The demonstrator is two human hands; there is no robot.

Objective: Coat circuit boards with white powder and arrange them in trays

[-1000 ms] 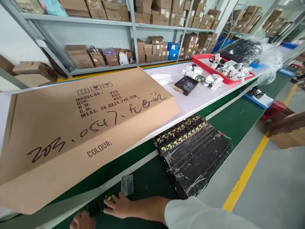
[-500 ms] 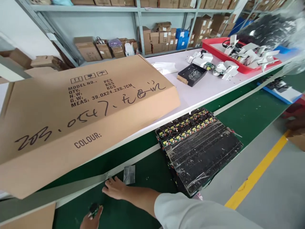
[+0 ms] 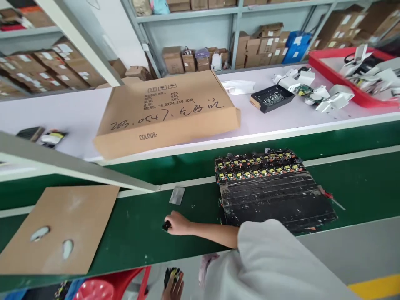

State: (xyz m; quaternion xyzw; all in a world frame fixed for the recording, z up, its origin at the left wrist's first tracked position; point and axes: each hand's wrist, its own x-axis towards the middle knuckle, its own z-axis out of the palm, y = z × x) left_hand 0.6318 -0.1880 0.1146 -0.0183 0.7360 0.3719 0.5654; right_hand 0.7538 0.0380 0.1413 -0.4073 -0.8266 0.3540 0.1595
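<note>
Since half a second ago the view has drawn back and swung left: the cardboard box (image 3: 168, 112) now lies farther off on the white worktop (image 3: 78, 112), and a brown cardboard sheet (image 3: 71, 221) has come into sight at the left of the green worktop (image 3: 137, 241). The right hand (image 3: 178, 225) has left the edge rail by the foil scrap (image 3: 176, 195) and come nearer to the body. Its fingertips now rest on a small black part (image 3: 166, 226). The grip is curled low over that part, which shows just past the fingertips, touching them; whether it is pinched or only touched I cannot tell. The left hand (image 3: 174, 289) has dropped below the near edge of the green worktop. Its grip is closed on a small board (image 3: 171, 274) that sticks up above the fingers. The film-wrapped stack of board trays (image 3: 275, 200) sits just to the right of the right forearm. By count: one box, one brown sheet bearing two pale oval marks, one foil scrap, one stack showing two rows of boards with yellow parts, one black tray of screws (image 3: 272, 98), one red tray (image 3: 328, 71).
</note>
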